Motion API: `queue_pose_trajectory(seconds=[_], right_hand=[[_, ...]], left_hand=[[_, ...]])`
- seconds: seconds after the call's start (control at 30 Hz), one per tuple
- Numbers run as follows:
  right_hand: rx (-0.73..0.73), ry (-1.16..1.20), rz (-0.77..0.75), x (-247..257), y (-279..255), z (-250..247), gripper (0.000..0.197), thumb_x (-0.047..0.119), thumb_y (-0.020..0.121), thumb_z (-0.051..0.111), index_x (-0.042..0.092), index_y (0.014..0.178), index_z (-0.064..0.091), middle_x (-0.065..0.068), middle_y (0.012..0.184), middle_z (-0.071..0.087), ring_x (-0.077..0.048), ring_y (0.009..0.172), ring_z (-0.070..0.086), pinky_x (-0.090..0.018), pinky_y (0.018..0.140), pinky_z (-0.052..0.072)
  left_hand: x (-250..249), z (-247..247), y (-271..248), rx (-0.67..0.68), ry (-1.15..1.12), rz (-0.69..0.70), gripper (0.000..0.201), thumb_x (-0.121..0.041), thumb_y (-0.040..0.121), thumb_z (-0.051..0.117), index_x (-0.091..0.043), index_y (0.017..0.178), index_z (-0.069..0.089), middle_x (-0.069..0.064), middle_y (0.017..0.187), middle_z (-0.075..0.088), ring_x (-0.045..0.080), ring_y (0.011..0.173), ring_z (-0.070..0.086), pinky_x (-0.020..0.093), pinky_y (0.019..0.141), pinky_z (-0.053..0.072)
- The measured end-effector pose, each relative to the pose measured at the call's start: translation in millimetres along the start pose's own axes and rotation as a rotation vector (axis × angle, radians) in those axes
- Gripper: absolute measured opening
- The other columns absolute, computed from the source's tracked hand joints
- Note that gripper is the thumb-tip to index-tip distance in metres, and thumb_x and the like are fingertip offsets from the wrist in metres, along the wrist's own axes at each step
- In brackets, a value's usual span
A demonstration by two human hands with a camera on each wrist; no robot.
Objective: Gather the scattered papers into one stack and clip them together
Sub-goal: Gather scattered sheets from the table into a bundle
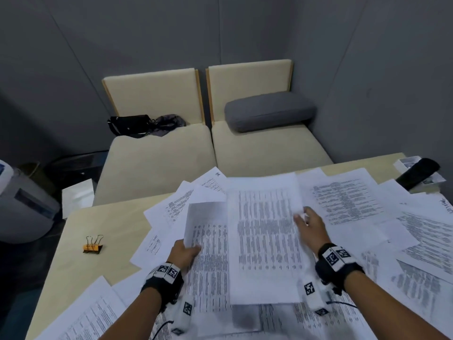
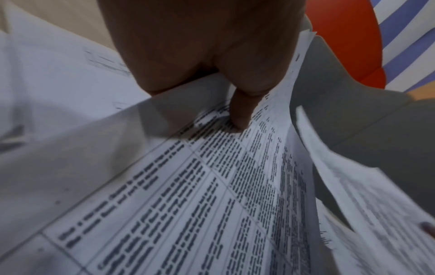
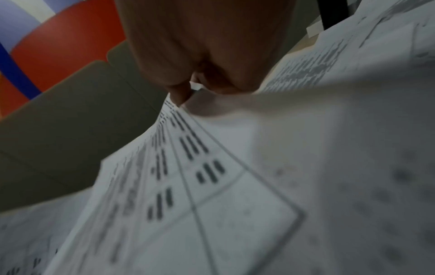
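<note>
From the head camera, white printed papers [image 1: 343,200] lie scattered over most of a pale wooden table [image 1: 73,231], overlapping at many angles. Two sheets sit on top in the middle, their long sides running from near to far. The left hand [image 1: 182,252] grasps the left sheet [image 1: 208,241] at its left edge, thumb on top of the print. The right hand [image 1: 310,227] pinches the right edge of the right sheet [image 1: 264,231], which overlaps the left one. Both sheets carry dense columns of dark text in a table layout. An orange binder clip [image 1: 92,245] with its wire handles up stands alone on the bare left part of the table, well apart from the papers. A dark object [image 1: 416,173] lies at the far right corner. Beyond the table stands a cream sofa [image 1: 213,143] with a grey cushion [image 1: 269,110] and a black bag [image 1: 130,125].

The left wrist camera shows the left hand [image 2: 212,52] with its thumb [image 2: 240,111] pressed on the printed grid of a sheet [image 2: 200,195] that curves upward at the right.

The right wrist camera is blurred; the right hand [image 3: 207,46] pinches the edge of a gridded sheet [image 3: 212,186], which bends up toward the fingers.
</note>
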State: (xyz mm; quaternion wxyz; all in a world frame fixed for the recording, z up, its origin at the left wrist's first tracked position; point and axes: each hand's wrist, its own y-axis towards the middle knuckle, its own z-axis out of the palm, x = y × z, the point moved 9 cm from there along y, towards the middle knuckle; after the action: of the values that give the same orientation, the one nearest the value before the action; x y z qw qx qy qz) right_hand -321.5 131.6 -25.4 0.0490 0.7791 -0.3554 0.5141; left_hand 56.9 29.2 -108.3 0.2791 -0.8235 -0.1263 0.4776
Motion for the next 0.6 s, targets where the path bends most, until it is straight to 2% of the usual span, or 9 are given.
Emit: queue_pose_trajectory(seconds=[0.1,0.17,0.2,0.27,0.3,0.37,0.43,0.5,0.6], right_hand=[[0.008,0.055,0.042,-12,-17,12,0.035,0.020,0.101,0.047,0.010,0.134,0.048,-0.008,0.139,0.051,-0.027,0.132,0.045,-0.036,0.103,0.038],[-0.002,0.019,0.079,-23,-23,15,0.032,0.022,0.100,0.047,0.010,0.129,0.050,-0.001,0.133,0.053,-0.020,0.124,0.050,-0.033,0.100,0.039],[0.017,-0.009,0.088,-29,-25,19,0.023,0.022,0.100,0.047,0.011,0.120,0.052,0.004,0.124,0.056,-0.017,0.113,0.053,-0.029,0.093,0.040],[0.070,-0.040,0.134,-45,-27,29,0.012,0.022,0.099,0.048,0.016,0.107,0.053,0.001,0.109,0.064,-0.019,0.099,0.056,-0.028,0.083,0.043],[0.109,-0.032,0.166,-53,-29,35,0.017,0.023,0.099,0.048,0.014,0.112,0.053,-0.002,0.115,0.064,-0.021,0.102,0.057,-0.031,0.087,0.045],[0.179,-0.033,0.229,-69,-35,46,0.040,0.025,0.100,0.046,0.012,0.138,0.043,-0.005,0.143,0.048,-0.026,0.126,0.050,-0.037,0.107,0.039],[0.225,-0.087,0.239,-75,-41,50,0.048,0.024,0.101,0.044,0.011,0.146,0.032,-0.007,0.153,0.035,-0.027,0.139,0.037,-0.037,0.112,0.031],[0.271,-0.179,0.195,-78,-45,55,0.044,0.024,0.101,0.043,0.010,0.142,0.036,-0.010,0.151,0.038,-0.027,0.136,0.041,-0.034,0.107,0.034],[0.265,-0.241,0.180,-83,-47,49,0.038,0.024,0.099,0.049,0.008,0.134,0.044,-0.011,0.136,0.052,-0.027,0.121,0.052,-0.031,0.099,0.041]], left_hand=[[-31,22,-14,0.063,-0.063,0.061,0.017,-0.002,0.090,0.061,0.010,0.102,0.059,0.004,0.059,0.053,0.013,0.047,0.049,0.018,0.038,0.041],[-46,39,-18,0.106,-0.135,0.070,0.023,-0.008,0.093,0.060,0.010,0.106,0.061,0.009,0.067,0.061,0.016,0.052,0.055,0.021,0.046,0.047],[-52,46,-22,0.127,-0.151,0.068,0.032,-0.020,0.095,0.059,0.008,0.111,0.061,0.015,0.084,0.069,0.023,0.067,0.064,0.025,0.061,0.053],[-50,62,-19,0.146,-0.097,0.034,0.068,-0.057,0.091,0.050,0.000,0.128,0.055,0.017,0.128,0.060,0.032,0.111,0.061,0.038,0.096,0.048],[-49,71,-18,0.164,-0.060,0.035,0.085,-0.072,0.084,0.045,-0.002,0.132,0.052,0.018,0.134,0.056,0.033,0.120,0.056,0.042,0.101,0.043],[-55,90,-22,0.211,0.032,0.094,0.095,-0.083,0.072,0.048,-0.001,0.118,0.060,0.024,0.114,0.063,0.034,0.108,0.062,0.043,0.094,0.047],[-58,111,-27,0.289,0.167,0.148,0.081,-0.071,0.071,0.065,-0.002,0.114,0.064,0.018,0.106,0.070,0.028,0.094,0.068,0.043,0.092,0.052],[-53,129,-33,0.366,0.250,0.154,0.039,-0.039,0.077,0.076,-0.010,0.101,0.064,0.002,0.087,0.069,0.015,0.073,0.065,0.031,0.078,0.055],[-37,127,-27,0.283,0.351,0.100,0.022,-0.009,0.078,0.066,-0.008,0.098,0.058,0.009,0.085,0.066,0.026,0.077,0.067,0.036,0.072,0.060]])
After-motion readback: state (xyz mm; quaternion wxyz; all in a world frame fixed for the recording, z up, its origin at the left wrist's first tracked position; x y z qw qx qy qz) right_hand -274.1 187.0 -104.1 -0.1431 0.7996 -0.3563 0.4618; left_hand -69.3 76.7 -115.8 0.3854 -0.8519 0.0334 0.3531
